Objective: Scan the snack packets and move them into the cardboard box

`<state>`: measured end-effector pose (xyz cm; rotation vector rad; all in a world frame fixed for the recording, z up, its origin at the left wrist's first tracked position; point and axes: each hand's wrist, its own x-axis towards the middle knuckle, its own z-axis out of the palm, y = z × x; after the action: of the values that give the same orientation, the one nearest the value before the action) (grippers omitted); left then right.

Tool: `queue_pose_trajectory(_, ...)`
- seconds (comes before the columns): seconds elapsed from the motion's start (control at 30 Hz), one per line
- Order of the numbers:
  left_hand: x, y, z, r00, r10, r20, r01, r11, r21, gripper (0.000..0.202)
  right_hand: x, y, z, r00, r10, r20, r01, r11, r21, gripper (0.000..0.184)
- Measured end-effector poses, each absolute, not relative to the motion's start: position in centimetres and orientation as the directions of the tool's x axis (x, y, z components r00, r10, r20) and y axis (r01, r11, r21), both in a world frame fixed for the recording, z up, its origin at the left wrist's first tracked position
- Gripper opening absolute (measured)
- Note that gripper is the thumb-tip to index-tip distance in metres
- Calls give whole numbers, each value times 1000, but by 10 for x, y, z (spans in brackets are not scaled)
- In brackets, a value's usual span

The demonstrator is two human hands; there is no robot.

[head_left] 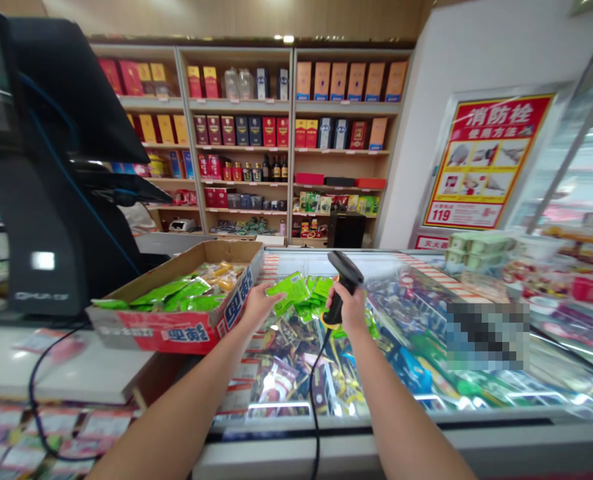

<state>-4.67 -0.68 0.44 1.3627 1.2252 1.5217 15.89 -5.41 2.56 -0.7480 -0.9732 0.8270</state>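
Your right hand [345, 310] grips a black barcode scanner [345, 280], its fingers [337, 308] wrapped closed around the handle and its head tilted up and away from you. Its black cable [314, 393] drops past the front edge of the freezer [376, 427] and out of view at the bottom.

Your left hand [259, 305] reaches out, palm down, over the freezer's back left corner. Its fingers [277, 298] are spread apart and end just beside a bright green packet [289, 290]; you can't tell if they touch it. That packet lies on a heap of green packets [313, 297] near the back of the freezer, between your hands, and it sits just right of the box.

The cardboard box [176, 330], red and white outside, stands at the left of the freezer, at the right end of the white counter [61, 363], and holds more green packets [176, 293] and some yellow ones [219, 275]. Under the glass top [296, 263], mixed colorful packets [286, 370] fill the freezer.

A black register terminal [41, 167] stands on the counter's back left side. Wooden shelves [241, 133] of boxed liquor stand behind.
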Motion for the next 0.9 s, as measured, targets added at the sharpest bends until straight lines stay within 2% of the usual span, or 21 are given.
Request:
queue_pose_trajectory(0.07, -54, 1, -7, -194, 935, 296, 42, -294, 955, 41, 157, -58, 28, 167, 907, 387, -205, 415, -886, 22)
queue_pose_trajectory(0.17, -63, 4, -15, -264, 922, 284, 4, -294, 956, 43, 154, -63, 29, -85, 948, 305, -44, 303, -952, 18)
queue_pose_trajectory(0.27, -63, 2, -16, -303, 906, 297, 2, -311, 951, 42, 150, -64, 26, -202, 946, 255, 99, 279, -955, 16)
queue_pose_trajectory(0.4, -60, 0, -14, -333, 889, 313, 23, -324, 946, 39, 148, -63, 22, -238, 934, 267, 134, 304, -943, 13)
queue_pose_trajectory(0.6, -59, -4, -11, -340, 897, 282, 19, -294, 956, 41, 148, -64, 20, -166, 947, 277, 6, 282, -959, 14)
queue_pose_trajectory(0.8, -59, -6, -8, -359, 882, 305, 56, -306, 950, 34, 150, -65, 22, -221, 939, 264, 77, 286, -955, 20)
queue_pose_trajectory(0.9, -59, -5, -9, -350, 889, 296, 38, -302, 953, 38, 150, -65, 22, -232, 937, 260, 103, 289, -952, 27)
